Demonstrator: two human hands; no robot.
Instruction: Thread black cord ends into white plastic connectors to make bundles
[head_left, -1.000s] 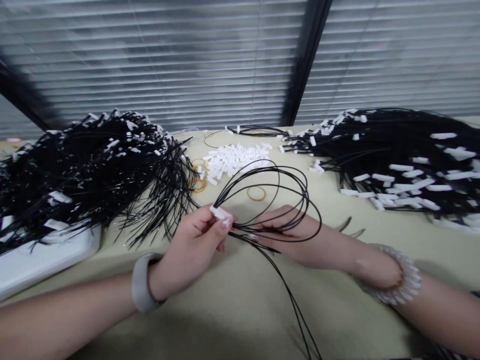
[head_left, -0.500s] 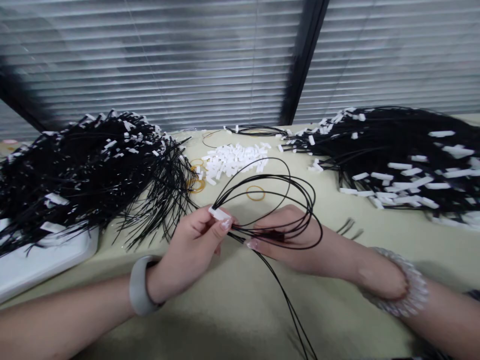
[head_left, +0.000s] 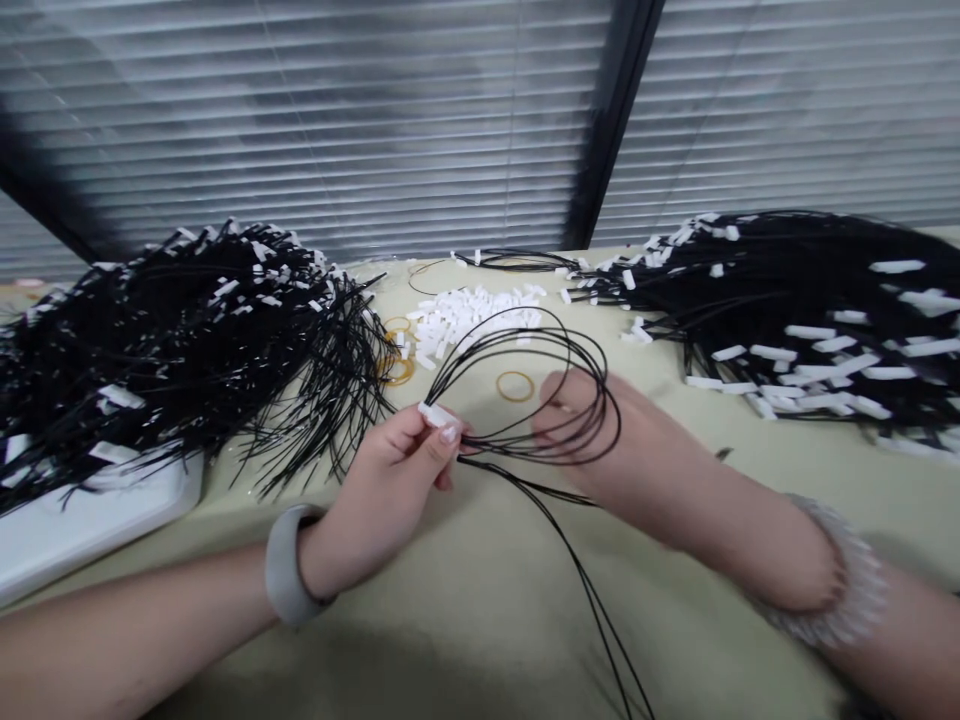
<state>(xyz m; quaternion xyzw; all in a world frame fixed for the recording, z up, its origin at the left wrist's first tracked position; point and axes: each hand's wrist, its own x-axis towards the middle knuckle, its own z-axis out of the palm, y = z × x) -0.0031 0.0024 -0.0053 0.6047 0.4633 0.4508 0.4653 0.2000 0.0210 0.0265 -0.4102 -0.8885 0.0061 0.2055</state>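
Note:
My left hand (head_left: 397,480) pinches a small white connector (head_left: 439,415) between thumb and fingers. Several thin black cords (head_left: 525,345) run from that connector, loop away from me and trail back toward the table's near edge. My right hand (head_left: 600,425) lies palm down inside the loop, blurred, with the cords crossing over its back and its fingertips near a yellow rubber band (head_left: 514,386). Whether its fingers grip the cords is hidden.
A big heap of black cords with white tags (head_left: 172,330) lies left, partly on a white tray (head_left: 90,515). Another such heap (head_left: 810,300) fills the right. Loose white connectors (head_left: 469,315) and more rubber bands (head_left: 395,368) sit behind. Window blinds stand behind the beige table (head_left: 465,600).
My right hand has slid forward and away from the left hand, toward the yellow rubber band, carrying the loop of cords with it. My left hand stays put on the connector.

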